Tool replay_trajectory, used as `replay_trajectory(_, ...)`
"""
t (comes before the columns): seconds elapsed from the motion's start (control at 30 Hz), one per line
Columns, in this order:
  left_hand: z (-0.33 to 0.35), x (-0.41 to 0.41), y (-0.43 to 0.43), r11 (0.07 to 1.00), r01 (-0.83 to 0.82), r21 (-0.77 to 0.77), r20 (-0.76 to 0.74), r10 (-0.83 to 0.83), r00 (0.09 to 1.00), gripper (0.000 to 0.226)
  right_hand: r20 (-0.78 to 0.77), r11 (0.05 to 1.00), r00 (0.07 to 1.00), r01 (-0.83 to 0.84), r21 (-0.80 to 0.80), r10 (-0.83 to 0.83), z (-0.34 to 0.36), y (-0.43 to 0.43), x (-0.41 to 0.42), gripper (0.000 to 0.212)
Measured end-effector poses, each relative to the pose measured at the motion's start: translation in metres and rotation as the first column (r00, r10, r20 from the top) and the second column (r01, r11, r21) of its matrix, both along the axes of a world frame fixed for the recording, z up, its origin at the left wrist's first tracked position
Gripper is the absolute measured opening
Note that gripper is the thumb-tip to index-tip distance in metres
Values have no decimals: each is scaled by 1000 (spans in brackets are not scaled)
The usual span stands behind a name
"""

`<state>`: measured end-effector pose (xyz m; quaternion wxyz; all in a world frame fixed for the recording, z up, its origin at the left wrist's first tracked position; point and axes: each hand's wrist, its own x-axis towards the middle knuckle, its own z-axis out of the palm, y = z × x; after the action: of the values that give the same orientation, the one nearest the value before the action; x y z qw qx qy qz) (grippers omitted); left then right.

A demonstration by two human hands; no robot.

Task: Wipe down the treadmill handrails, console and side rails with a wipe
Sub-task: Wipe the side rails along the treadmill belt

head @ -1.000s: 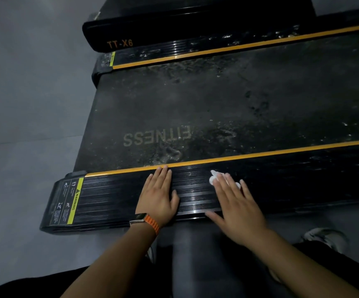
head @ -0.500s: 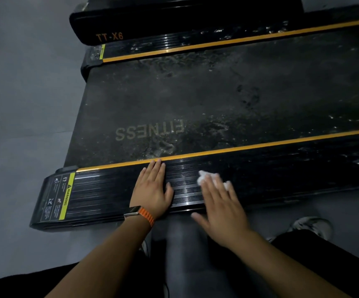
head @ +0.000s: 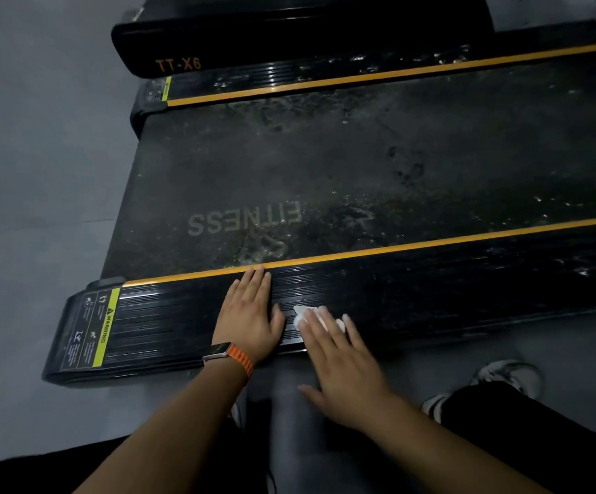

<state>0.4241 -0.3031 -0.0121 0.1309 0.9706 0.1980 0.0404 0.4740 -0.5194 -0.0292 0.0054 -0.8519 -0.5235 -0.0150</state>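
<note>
A black ribbed side rail (head: 168, 326) with an orange stripe runs across the view close to me. My left hand (head: 250, 317), with an orange-strapped watch on the wrist, lies flat on the rail with straight fingers. Just to its right, my right hand (head: 343, 365) presses a small white wipe (head: 303, 313) onto the rail with straight fingers; most of the wipe is hidden under them. Beyond lies the dusty running belt (head: 360, 165) printed FITNESS, then the far side rail (head: 325, 78).
A yellow warning label (head: 102, 326) marks the near rail's left end. A black base bar (head: 253, 33) marked TT-X6 lies behind the far rail. Grey floor (head: 39, 172) spreads to the left. My shoe (head: 507, 376) and dark trouser legs are at lower right.
My right hand has slid the wipe left along the near rail, toward the outer edge and close to my left hand. My left hand stays flat on the rail.
</note>
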Motion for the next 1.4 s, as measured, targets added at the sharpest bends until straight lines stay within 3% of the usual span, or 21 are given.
replay_trajectory(0.1,-1,-1,0,1000,0,6,-11,0,1000,74,30,1000,999,17,-7,-17,0,-28,20,98)
replay_trajectory(0.23,1,-1,0,1000,-6,3,-20,6,1000,74,-1,978,979,205,37,-205,0,-81,48,84)
replay_trajectory(0.33,2,-1,0,1000,-6,5,-28,6,1000,74,-39,962,963,269,54,-268,4,-60,42,86)
replay_trajectory(0.47,3,0,-1,1000,-12,11,-22,12,1000,74,-91,987,985,153,57,-147,2,-9,29,88)
replay_trajectory(0.57,2,0,-1,1000,-14,10,-25,14,1000,74,-70,995,993,100,5,-99,1,-19,42,86)
replay_trajectory(0.8,1,0,0,1000,-16,1,-30,16,999,73,-125,949,940,314,-37,-317,9,-27,56,91)
replay_trajectory(1.0,-1,0,0,1000,-18,13,-10,18,1000,72,-139,987,977,157,-33,-160,9,3,59,85)
replay_trajectory(1.2,1,0,-1,1000,-13,-1,-18,13,1000,74,-150,937,926,333,-106,-346,18,-22,80,95)
replay_trajectory(1.4,1,0,-1,1000,-16,9,-7,16,1000,73,-208,975,957,178,-130,-203,28,18,84,101)
